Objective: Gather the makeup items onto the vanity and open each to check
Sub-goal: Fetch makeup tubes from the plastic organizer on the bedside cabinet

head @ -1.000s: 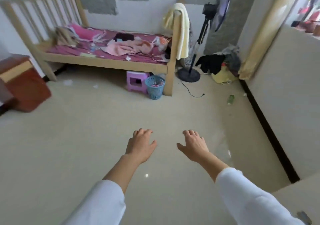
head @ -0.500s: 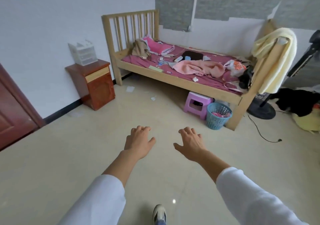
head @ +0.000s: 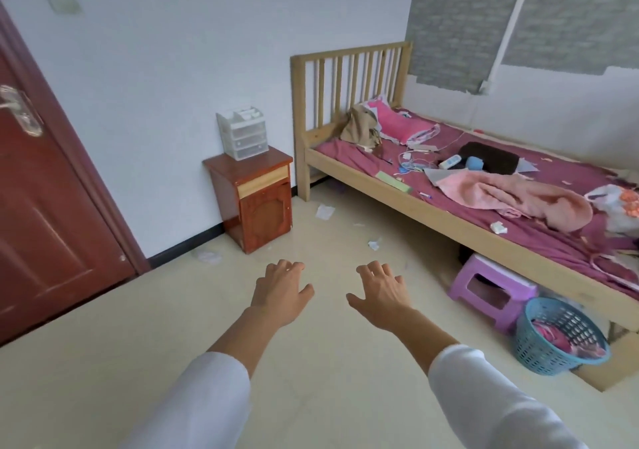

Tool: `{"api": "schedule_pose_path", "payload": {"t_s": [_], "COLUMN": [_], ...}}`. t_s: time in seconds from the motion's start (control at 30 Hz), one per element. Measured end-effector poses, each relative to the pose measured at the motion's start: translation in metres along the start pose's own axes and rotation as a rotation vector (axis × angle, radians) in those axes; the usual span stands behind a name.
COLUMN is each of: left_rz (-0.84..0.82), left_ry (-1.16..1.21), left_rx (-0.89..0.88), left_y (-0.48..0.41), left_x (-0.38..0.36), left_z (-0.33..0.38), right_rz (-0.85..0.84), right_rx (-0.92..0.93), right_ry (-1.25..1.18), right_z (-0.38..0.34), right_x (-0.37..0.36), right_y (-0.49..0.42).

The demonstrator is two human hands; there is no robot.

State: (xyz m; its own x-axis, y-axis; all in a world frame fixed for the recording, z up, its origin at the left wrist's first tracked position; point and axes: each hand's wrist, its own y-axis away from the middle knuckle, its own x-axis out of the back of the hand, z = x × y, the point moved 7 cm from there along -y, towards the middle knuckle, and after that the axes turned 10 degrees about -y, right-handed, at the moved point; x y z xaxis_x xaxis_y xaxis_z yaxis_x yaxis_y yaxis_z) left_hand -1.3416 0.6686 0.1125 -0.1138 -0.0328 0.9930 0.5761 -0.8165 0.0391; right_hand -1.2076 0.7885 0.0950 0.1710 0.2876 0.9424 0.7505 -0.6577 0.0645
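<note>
Two empty hands, left hand [head: 281, 291] and right hand [head: 382, 293]; one nightstand [head: 254, 196].

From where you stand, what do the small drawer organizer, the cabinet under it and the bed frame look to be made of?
The drawer organizer looks like translucent whitish plastic: its drawer fronts show through faintly. The cabinet looks like reddish-brown wood or veneer with a semi-gloss finish and a paler drawer front; which of the two is unclear. The bed frame looks like pale unpainted wood, matte, with plain slats.
</note>
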Motion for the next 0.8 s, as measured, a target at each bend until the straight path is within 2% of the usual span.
{"api": "schedule_pose_path", "payload": {"t_s": [0.43, 0.8], "left_rz": [0.062, 0.057], "left_ry": [0.078, -0.020], "left_rx": [0.035, 0.060], "left_y": [-0.329, -0.583], "left_x": [0.017, 0.042], "left_z": [-0.174, -0.292], "right_rz": [-0.012, -0.057], "right_rx": [0.037, 0.055], "right_ry": [0.030, 0.027], "right_z": [-0.091, -0.160], "right_x": [-0.014, -0.018], "right_y": [-0.366, -0.643]}}
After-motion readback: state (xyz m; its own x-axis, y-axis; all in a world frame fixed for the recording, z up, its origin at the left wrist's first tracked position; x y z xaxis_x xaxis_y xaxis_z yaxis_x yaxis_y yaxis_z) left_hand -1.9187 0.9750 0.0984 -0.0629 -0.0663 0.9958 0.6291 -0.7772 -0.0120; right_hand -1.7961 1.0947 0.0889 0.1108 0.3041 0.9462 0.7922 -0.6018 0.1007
